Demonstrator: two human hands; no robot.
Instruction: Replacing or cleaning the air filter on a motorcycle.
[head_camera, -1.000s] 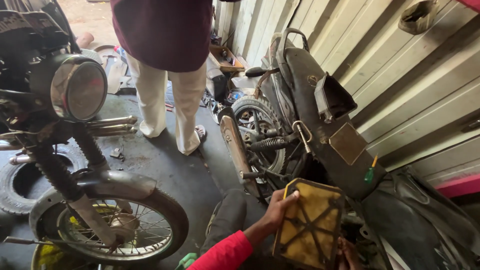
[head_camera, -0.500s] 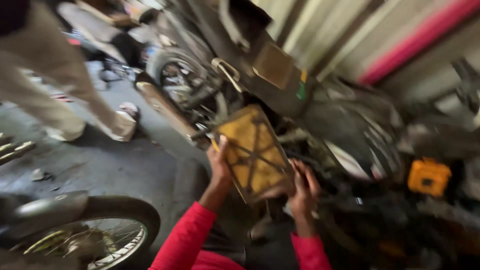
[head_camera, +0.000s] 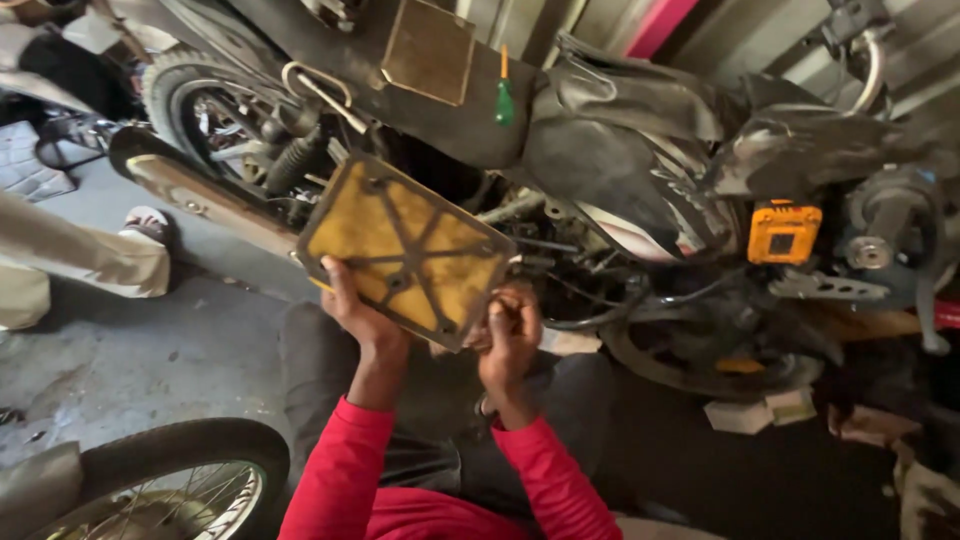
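Two hands hold one thing between them, and we take the scene from its left side; at the near left a spoked wheel (head_camera: 170, 480) of a second machine stands on the grey floor (head_camera: 140, 350), and further off at the far left a trouser leg and shoe (head_camera: 150, 225) of another person stand apart from us; beside them the long exhaust pipe (head_camera: 200, 195) runs along under the motorcycle's rear wheel (head_camera: 215, 115); then comes our left hand (head_camera: 355, 310), which grips the near-left edge of the flat yellow filter panel (head_camera: 405, 245), fingers curled up behind it and the thumb laid over the front rim, so the panel is pinched and not resting on anything; we judge it is tilted face-up toward us so that its crossed dark frame and yellow mesh can be looked over; our right hand (head_camera: 510, 330) closes round the panel's near-right corner, fingers bent close together, though we cannot tell how much of the corner they cover; the panel hangs just in front of the motorcycle's open middle (head_camera: 560, 250); further right an orange box-shaped part (head_camera: 783, 232) sits on the frame.
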